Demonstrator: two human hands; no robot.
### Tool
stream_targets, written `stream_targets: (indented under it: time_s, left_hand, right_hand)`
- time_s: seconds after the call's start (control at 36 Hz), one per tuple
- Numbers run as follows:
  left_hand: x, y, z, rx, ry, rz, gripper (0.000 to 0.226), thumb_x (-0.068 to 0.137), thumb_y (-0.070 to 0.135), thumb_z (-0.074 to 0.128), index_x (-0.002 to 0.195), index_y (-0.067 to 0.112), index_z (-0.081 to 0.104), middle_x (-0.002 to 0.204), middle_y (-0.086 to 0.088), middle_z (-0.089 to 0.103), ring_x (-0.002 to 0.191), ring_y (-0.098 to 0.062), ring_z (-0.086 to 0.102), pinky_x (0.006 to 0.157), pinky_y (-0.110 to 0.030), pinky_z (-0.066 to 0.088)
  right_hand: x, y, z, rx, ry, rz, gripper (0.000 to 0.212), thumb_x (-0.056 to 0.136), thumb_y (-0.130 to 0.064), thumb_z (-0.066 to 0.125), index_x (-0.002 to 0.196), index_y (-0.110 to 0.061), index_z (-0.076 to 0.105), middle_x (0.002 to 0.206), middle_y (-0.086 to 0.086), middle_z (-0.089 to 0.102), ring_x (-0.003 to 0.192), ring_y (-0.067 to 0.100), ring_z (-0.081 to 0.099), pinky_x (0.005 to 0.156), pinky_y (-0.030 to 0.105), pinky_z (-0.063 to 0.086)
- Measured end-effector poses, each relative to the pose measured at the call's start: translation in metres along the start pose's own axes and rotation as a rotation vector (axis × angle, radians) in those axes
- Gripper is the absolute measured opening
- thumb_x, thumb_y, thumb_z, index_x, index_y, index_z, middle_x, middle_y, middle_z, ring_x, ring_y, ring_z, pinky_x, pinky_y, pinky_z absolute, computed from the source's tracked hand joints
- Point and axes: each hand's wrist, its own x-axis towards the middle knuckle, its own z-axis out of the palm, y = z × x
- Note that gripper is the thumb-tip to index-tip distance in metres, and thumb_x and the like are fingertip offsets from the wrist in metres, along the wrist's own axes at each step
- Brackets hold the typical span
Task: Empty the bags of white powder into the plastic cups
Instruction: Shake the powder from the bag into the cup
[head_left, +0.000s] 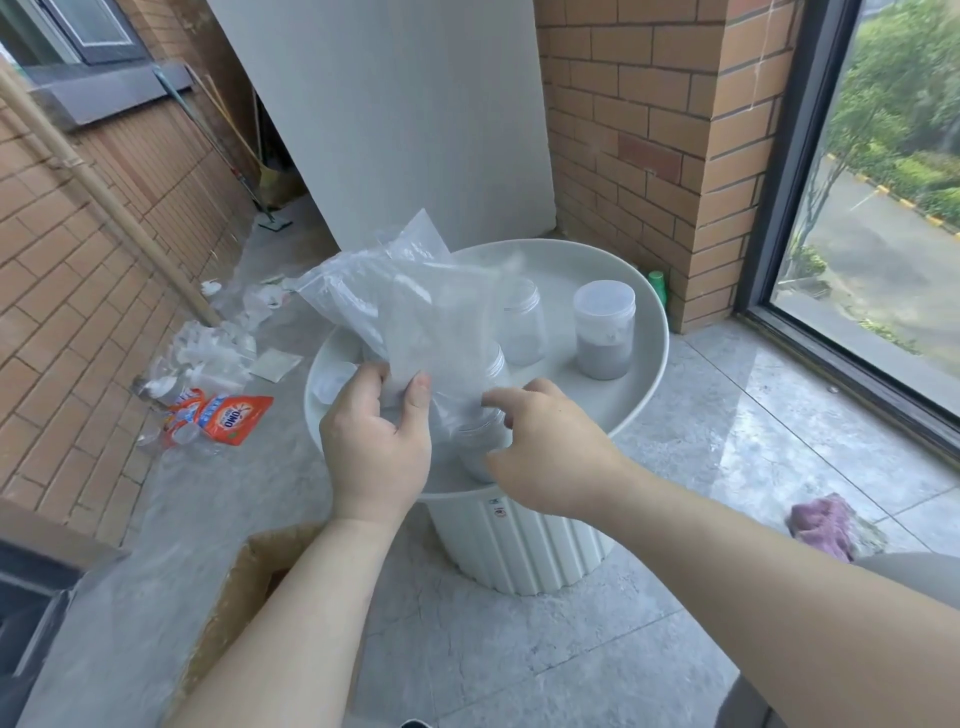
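Observation:
A clear plastic bag (415, 306) is held upside down over an open plastic cup (478, 447) at the near edge of the round white table (644, 374). My left hand (376, 441) pinches the bag's lower part between thumb and fingers. My right hand (545, 447) pinches the bag's mouth just above the cup's rim. The cup holds pale powder. Behind stand an empty open cup (524, 322), a lidded cup (604, 330) about half full of powder, and another cup (493, 364) mostly hidden behind the bag.
A loose lid (332, 384) lies on the table's left side. On the floor to the left lie empty bags (208, 358) and a red detergent pouch (228, 415). A cardboard box (244, 587) sits near my left arm, a purple cloth (826, 525) at right.

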Motion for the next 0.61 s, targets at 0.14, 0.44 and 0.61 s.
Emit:
stream_targets:
  time_s: [0.14,0.44,0.61]
  left_hand:
    - [0.001,-0.0006,0.0005,0.001,-0.002,0.0,0.02,0.088,0.023,0.066,0.078,0.021,0.049,0.07,0.01,0.056,0.069,-0.006,0.047,0.06,-0.018,0.031]
    - [0.0012,-0.0008,0.0002,-0.003,-0.007,-0.008,0.018,0.088,0.025,0.066,0.079,0.022,0.051,0.071,0.009,0.058,0.069,-0.004,0.049,0.06,-0.01,0.034]
    - [0.0014,-0.0012,-0.0005,0.001,-0.014,-0.023,0.018,0.088,0.025,0.066,0.079,0.02,0.052,0.071,0.009,0.059,0.069,-0.004,0.05,0.062,-0.005,0.036]
  right_hand:
    - [-0.0005,-0.0016,-0.002,0.004,0.034,-0.018,0.065,0.083,-0.013,0.052,0.141,-0.041,0.046,0.117,-0.001,0.044,0.114,0.018,0.053,0.089,0.031,0.053]
    - [0.0028,-0.0006,-0.002,0.012,0.049,-0.01,0.063,0.083,-0.013,0.052,0.14,-0.041,0.049,0.117,0.0,0.044,0.114,0.017,0.054,0.086,0.03,0.055]
    - [0.0048,0.0,-0.0023,-0.006,0.05,-0.005,0.063,0.082,-0.013,0.052,0.139,-0.038,0.052,0.121,0.0,0.045,0.119,0.018,0.052,0.096,0.033,0.05]
